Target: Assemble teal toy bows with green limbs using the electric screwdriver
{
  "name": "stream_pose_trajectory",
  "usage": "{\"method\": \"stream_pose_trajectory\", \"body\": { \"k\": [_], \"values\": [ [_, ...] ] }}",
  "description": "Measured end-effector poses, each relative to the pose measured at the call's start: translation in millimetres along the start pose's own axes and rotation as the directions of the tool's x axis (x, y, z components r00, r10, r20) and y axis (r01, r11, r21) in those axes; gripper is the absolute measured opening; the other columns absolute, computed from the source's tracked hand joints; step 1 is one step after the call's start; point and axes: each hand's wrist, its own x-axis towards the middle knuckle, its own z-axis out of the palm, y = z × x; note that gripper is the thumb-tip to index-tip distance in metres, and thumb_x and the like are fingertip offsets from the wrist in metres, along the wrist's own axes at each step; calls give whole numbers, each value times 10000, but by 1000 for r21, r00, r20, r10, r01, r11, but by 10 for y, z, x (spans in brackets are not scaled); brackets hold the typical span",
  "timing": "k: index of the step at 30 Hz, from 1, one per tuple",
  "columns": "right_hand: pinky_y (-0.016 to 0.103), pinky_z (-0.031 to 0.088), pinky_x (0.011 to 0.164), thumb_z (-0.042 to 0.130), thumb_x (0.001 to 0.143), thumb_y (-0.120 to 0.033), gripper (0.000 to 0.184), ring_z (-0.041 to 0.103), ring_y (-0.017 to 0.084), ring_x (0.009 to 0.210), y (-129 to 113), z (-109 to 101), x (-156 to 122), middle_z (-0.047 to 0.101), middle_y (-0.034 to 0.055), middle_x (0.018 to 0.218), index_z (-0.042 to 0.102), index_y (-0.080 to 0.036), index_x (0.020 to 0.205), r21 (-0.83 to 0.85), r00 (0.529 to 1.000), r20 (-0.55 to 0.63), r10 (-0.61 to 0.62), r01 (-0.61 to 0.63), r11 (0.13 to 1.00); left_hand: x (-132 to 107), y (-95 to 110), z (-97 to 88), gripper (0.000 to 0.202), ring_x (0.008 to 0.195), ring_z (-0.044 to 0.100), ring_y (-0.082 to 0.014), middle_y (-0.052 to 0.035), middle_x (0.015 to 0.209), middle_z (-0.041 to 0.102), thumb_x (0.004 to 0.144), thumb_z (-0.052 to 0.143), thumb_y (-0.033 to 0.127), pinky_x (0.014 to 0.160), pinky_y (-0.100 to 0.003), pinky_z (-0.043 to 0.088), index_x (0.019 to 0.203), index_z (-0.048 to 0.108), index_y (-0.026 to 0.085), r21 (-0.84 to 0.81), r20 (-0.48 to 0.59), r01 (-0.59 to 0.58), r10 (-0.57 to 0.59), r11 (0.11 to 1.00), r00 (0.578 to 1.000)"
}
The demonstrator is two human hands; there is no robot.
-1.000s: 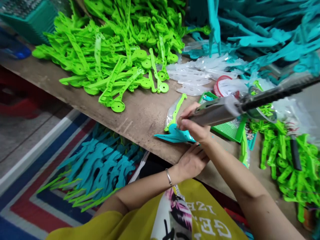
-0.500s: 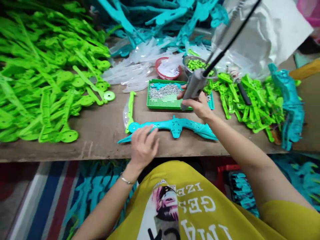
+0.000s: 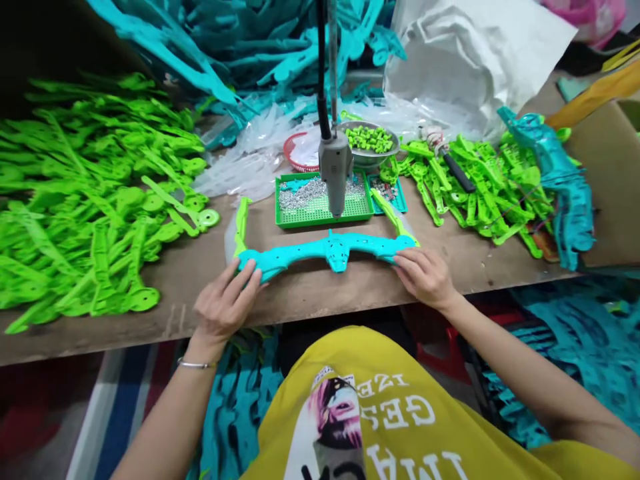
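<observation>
A long teal plastic bow-shaped part point(image 3: 327, 250) lies across the wooden table point(image 3: 310, 293) in front of me. My left hand point(image 3: 223, 303) rests on its left end with the fingers laid over it. My right hand point(image 3: 424, 273) holds its right end, fingers curled on the plastic. A grey powered screwdriver point(image 3: 335, 170) hangs on its cable just above the part's middle, held by neither hand. Behind it stands a green tray of small screws point(image 3: 320, 200). Two green limb pieces point(image 3: 241, 223) lie at the part's ends.
A big heap of green plastic limbs point(image 3: 95, 193) fills the left of the table, more green pieces point(image 3: 475, 187) lie at the right, and teal parts point(image 3: 250, 47) pile up at the back. A metal bowl of green bits point(image 3: 371, 141) and a white bag point(image 3: 465, 60) stand behind.
My right hand has let go of the screwdriver, which now hangs free, and has moved down to the teal part's right end. My left hand shifted to its left end. The view turned to face the table squarely.
</observation>
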Motion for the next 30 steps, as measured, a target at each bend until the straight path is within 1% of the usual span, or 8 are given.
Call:
{"method": "stream_pose_trajectory", "body": {
  "k": [9,15,20,22,24,25,27,30],
  "values": [
    [427,648,850,767,821,-159,262,748,236,967,205,-234,405,793,59,1017,750,-264,1060,75,974,-221,-51,69,995,337,-359,-228,292,1038,728,-225,75,1186,758,881,720,322,930,-450,486,1170,701,361,-27,-97,86,-88,996,991],
    [424,667,830,754,818,-118,340,746,243,964,-73,-357,433,793,55,1022,741,-269,1123,52,969,-227,-94,108,993,222,-445,-257,340,1038,738,-206,128,1225,733,859,730,282,903,-452,559,1177,691,394,-84,-40,114,-117,990,992],
    [479,649,853,680,851,-89,360,718,273,984,-653,-340,169,757,104,1112,716,-252,1170,94,989,-67,132,-126,988,80,107,-401,317,870,759,-282,53,1029,789,736,833,366,795,-499,587,1038,741,338,-190,-175,282,-315,940,933],
    [490,648,821,637,869,-83,338,703,281,962,-846,-292,99,740,128,1131,708,-238,1160,91,979,-12,204,-202,975,172,648,-441,106,753,744,-244,20,841,780,772,806,295,731,-429,596,845,732,276,-580,104,483,-528,657,843],
    [490,644,811,607,881,-80,315,688,284,960,-988,-257,78,728,143,1137,694,-222,1148,105,970,30,243,-245,964,361,1241,-419,147,712,743,-181,-4,874,785,950,624,347,655,-322,606,973,733,252,-692,414,568,-399,446,818],
    [488,640,818,600,884,-81,302,682,284,967,-1041,-257,84,722,148,1143,686,-214,1141,119,968,47,246,-249,961,478,1509,-380,274,755,753,-184,-61,973,790,1006,531,389,672,-316,611,1130,700,211,-709,650,701,-318,73,690],
    [475,629,853,597,887,-87,275,678,281,990,-1109,-309,125,715,154,1151,670,-194,1129,176,970,94,222,-236,956,716,1915,-256,530,867,758,-220,-147,1094,761,989,474,595,764,-361,618,1228,638,151,-473,846,679,-76,-561,527],
    [392,615,723,586,894,-94,273,695,234,843,-1066,-467,244,746,97,969,638,-203,1139,293,979,166,118,-164,942,979,2157,-72,463,867,731,-199,-95,1003,761,824,742,582,773,-309,602,969,688,145,-226,905,486,2,-844,425]
  ]
}}
